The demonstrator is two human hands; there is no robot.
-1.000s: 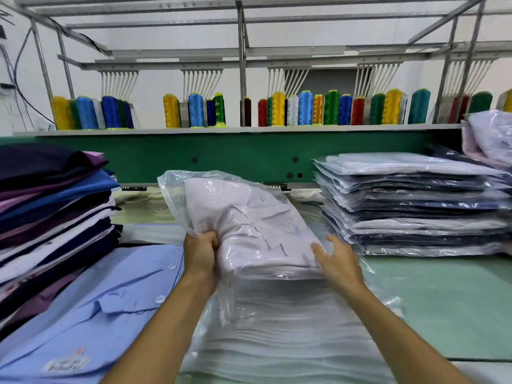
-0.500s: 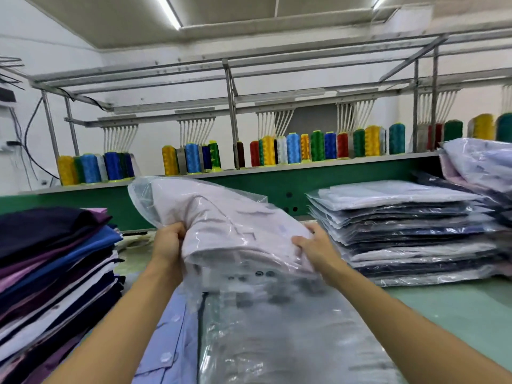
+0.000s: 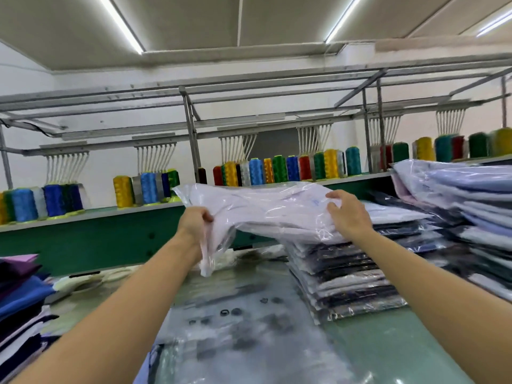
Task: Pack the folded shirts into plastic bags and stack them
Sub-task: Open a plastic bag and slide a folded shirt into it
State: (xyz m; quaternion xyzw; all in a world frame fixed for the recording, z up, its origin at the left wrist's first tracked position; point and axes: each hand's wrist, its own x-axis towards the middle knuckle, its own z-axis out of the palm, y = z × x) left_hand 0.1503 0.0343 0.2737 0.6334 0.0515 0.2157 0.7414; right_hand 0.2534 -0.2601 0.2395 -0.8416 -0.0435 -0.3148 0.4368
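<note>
A pale lilac bagged shirt point(image 3: 266, 212) hangs in the air at the centre of the frame, its right end over the top of the stack of bagged shirts point(image 3: 346, 275) at right of centre. The left hand point(image 3: 194, 223) grips the bag's left end in curled fingers, with loose plastic drooping below it. The right hand point(image 3: 349, 214) holds the right end, fingers bent over the top. A second bagged pile point(image 3: 471, 206) fills the right edge. Unbagged folded shirts point(image 3: 19, 295) sit at the lower left, and empty plastic bags point(image 3: 235, 328) lie blurred at bottom centre on the green table point(image 3: 401, 342). Coloured thread cones point(image 3: 277, 169) line the shelf behind.
</note>
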